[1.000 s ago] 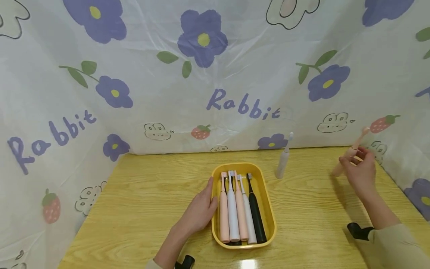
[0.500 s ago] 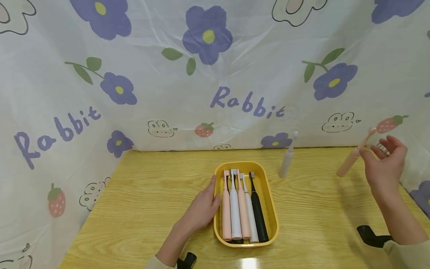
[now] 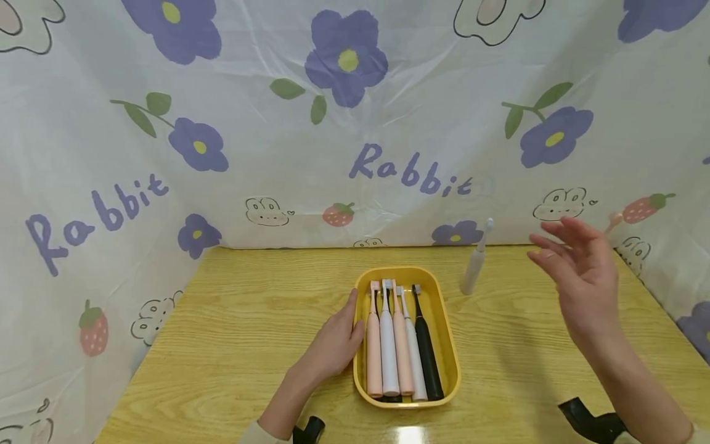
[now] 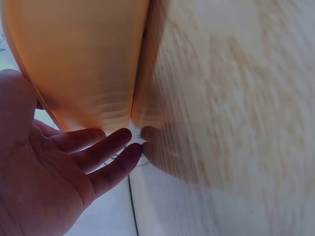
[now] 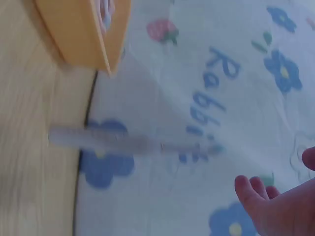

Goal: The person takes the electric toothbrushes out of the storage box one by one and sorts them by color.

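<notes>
My left hand (image 3: 331,344) rests along the left side of the yellow tray (image 3: 456,370); in the left wrist view its loosely extended fingers lie by the tray's outer wall (image 4: 83,54). Inside the tray lie several electric toothbrushes: pink (image 3: 374,357), white (image 3: 388,354) and black (image 3: 427,357). My right hand (image 3: 590,290) is raised over the table's right part, fingers loosely spread and holding nothing. A white electric toothbrush (image 3: 473,271) stands upright between it and the tray. Behind the right hand, only the head of a standing pink electric toothbrush (image 3: 614,221) shows; its handle is hidden.
A white cloth (image 3: 277,142) printed with flowers and rabbits hangs behind and beside the wooden table (image 3: 249,308). Black wrist mounts (image 3: 590,422) sit below the hands. The right wrist view shows the tray's corner (image 5: 78,39) beside the standing white toothbrush.
My right hand has let go of the pink toothbrush, which stands on the table, then drawn away and swung left toward the white one. The left hand has stayed at the tray.
</notes>
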A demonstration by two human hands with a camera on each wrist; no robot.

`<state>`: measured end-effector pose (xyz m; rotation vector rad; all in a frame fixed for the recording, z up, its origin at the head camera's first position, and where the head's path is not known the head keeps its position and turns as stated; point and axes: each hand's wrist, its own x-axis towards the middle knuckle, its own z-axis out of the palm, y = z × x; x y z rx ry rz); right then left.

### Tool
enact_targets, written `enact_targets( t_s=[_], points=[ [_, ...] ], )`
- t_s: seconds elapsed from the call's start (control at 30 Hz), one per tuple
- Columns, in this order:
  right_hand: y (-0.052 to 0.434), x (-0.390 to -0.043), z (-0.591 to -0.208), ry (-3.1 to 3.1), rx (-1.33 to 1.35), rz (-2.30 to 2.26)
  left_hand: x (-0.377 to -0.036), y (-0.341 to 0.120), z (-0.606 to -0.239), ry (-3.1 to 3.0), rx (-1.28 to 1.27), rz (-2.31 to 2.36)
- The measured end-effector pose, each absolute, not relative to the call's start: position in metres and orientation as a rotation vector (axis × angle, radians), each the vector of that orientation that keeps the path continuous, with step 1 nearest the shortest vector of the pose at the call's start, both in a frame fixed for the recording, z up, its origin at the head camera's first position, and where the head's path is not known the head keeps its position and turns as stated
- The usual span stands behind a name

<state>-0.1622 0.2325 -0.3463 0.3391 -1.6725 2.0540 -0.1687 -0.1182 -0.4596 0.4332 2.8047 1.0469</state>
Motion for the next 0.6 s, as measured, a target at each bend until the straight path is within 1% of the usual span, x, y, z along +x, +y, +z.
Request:
enact_targets(
  t_s=[0.1, 0.4, 0.5, 0.6],
  points=[
    [0.211, -0.162, -0.357, -1.765, 0.471, 2.097, -0.169, -0.117, -0.460, 2.805, 0.437, 1.051],
    [0.151, -0.158, -0.390, -1.959, 0.592, 2.140, -0.168, -0.118, -0.461, 2.811, 0.455, 1.057],
    [0.135, -0.159, -0.399, -2.034, 0.572, 2.185, -0.168, -0.118, -0.461, 2.815, 0.450, 1.056],
    [0.121, -0.161, -0.406, -2.124, 0.472, 2.270, -0.168, -0.118, -0.461, 2.825, 0.448, 1.053]
  ],
)
